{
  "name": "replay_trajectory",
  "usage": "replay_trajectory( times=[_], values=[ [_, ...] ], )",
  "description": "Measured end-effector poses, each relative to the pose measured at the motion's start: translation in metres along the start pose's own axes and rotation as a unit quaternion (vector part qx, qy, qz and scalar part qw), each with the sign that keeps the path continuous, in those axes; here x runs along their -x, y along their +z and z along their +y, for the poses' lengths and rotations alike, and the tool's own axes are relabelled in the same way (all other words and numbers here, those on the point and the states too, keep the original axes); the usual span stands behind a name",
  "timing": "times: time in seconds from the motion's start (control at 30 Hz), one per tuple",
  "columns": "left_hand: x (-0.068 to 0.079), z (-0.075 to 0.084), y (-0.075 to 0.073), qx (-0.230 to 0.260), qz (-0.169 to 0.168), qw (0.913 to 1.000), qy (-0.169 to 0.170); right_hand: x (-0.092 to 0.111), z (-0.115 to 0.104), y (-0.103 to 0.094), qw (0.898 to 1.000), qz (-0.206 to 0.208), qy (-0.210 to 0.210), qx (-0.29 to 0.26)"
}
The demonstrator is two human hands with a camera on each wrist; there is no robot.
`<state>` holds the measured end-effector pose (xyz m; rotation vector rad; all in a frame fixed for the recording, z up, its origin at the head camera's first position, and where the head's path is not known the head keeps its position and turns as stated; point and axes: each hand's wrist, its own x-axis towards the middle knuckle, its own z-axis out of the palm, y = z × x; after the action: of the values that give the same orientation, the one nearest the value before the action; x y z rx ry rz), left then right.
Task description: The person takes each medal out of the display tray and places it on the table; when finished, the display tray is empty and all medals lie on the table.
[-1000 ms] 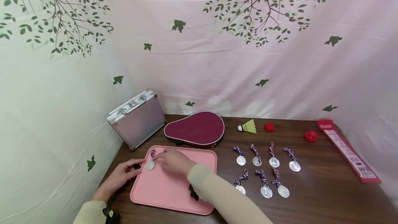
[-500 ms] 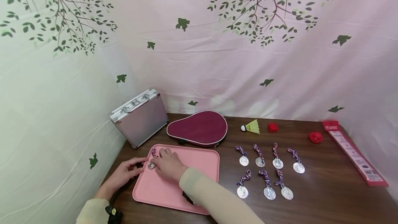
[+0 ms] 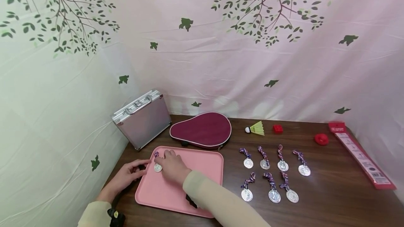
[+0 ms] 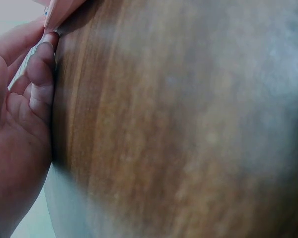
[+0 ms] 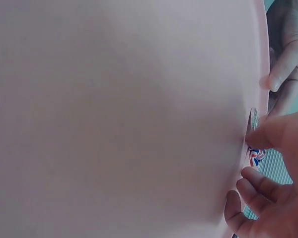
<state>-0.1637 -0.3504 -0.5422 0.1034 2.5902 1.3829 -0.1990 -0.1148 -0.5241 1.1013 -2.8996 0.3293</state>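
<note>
A silver medal with a knotted striped ribbon lies in the far left corner of a pink tray. My right hand is over the tray beside it. In the right wrist view the thumb touches the medal near the ribbon, while the other fingers stand apart from the thumb, loosely bent near the tray's edge. My left hand holds the tray's left rim, its thumb on the edge and its other fingers low against the outside. The right hand covers part of the ribbon in the head view.
Several more silver medals lie in two rows right of the tray on the wooden table. Behind stand a silver case, a maroon paddle case, a yellow shuttlecock, a red block, a red round object and a red package.
My right hand has turned, its fingers swinging away from the ribbon and its thumb coming onto the medal. The medal has shifted slightly right. My left hand stays at the rim.
</note>
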Motion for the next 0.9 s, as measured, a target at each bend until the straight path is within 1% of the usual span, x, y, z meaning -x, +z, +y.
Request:
replay_trajectory(
  times=[0.1,0.3,0.43,0.5,0.63,0.77,0.9],
  values=[
    [0.000,-0.001,0.000,0.001,0.002,1.0000,0.000,0.001,-0.003,0.001,1.000,0.004,0.004,0.003],
    [0.000,-0.002,-0.001,0.004,0.001,1.0000,0.007,0.005,-0.008,0.004,0.999,0.022,-0.004,0.028],
    [0.000,-0.002,-0.001,0.000,0.001,0.9999,0.012,0.006,-0.010,0.003,1.000,0.016,0.001,0.020],
    [0.000,-0.002,0.000,-0.002,0.002,0.9999,0.012,0.007,-0.010,0.003,1.000,0.010,0.004,0.003],
    [0.001,-0.001,0.000,0.002,0.002,0.9999,0.012,0.006,-0.006,-0.001,0.998,-0.001,0.004,-0.060],
    [0.002,0.001,0.000,0.008,-0.001,0.9999,0.007,0.005,0.000,-0.006,0.991,0.003,-0.001,-0.136],
    [0.005,0.010,0.000,0.014,-0.001,0.9999,-0.004,0.006,0.005,-0.008,0.985,0.011,0.003,-0.172]
  ],
)
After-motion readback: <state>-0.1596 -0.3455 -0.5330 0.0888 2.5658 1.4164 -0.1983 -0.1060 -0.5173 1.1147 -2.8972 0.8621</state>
